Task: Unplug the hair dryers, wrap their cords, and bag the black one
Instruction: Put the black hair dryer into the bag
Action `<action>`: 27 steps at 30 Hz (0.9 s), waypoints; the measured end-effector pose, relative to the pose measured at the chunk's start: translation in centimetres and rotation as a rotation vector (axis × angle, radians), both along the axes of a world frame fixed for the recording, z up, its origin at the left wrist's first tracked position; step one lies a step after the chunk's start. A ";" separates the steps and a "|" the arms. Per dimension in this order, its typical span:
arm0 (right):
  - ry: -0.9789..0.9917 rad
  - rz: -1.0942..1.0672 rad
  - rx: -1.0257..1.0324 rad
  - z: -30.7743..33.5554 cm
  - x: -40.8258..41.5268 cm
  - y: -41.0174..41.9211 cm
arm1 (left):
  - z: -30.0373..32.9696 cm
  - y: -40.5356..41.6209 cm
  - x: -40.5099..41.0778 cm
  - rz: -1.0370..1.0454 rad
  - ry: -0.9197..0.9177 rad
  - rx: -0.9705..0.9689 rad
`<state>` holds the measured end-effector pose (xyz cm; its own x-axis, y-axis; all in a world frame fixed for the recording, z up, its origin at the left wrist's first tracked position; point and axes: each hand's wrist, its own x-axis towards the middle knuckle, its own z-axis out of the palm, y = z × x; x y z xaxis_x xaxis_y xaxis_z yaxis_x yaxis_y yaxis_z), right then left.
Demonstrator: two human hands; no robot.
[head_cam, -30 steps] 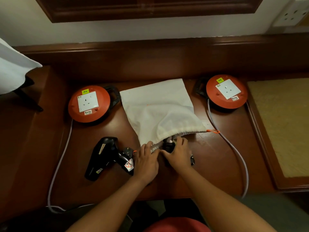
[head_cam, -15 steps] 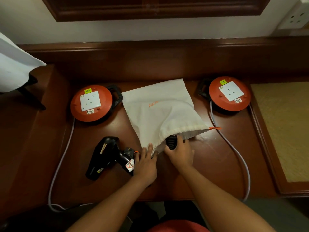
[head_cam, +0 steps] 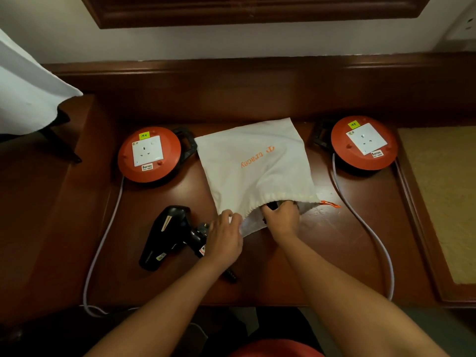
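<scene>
A white drawstring bag (head_cam: 255,163) with orange lettering lies in the middle of the wooden desk (head_cam: 322,248), its mouth facing me. My right hand (head_cam: 282,217) is at the mouth, curled round a black hair dryer that is almost wholly hidden inside. My left hand (head_cam: 225,237) pinches the bag's lower lip at the left of the mouth. A second black hair dryer (head_cam: 167,235) lies on the desk left of my left hand, its plug and wrapped cord by my wrist.
Two orange cable reels with white sockets sit at the back, one on the left (head_cam: 149,154) and one on the right (head_cam: 363,143); nothing is plugged into them. Their pale cords (head_cam: 365,228) trail to the desk's front edge. A yellow mat (head_cam: 448,197) lies at the right.
My right hand has pushed the black hair dryer deeper into the bag, so it now hardly shows. My left hand stays on the bag's edge. The bag's lettering has come into view.
</scene>
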<state>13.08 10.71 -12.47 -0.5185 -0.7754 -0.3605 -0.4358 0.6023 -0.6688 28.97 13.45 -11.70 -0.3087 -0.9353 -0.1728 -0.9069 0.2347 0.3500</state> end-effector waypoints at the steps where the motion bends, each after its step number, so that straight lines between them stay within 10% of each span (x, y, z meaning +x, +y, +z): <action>1: 0.010 0.012 0.008 -0.2 -0.1 0.2 | -0.1 -0.2 -0.2 0.013 0.031 -0.029; 17: 0.636 0.725 -0.050 -1.6 -2.6 8.0 | -2.3 -1.0 -2.5 0.064 -0.053 0.123; 27: 0.421 0.817 -0.298 -2.1 -5.0 4.7 | -3.6 -1.2 -1.0 0.111 0.074 0.159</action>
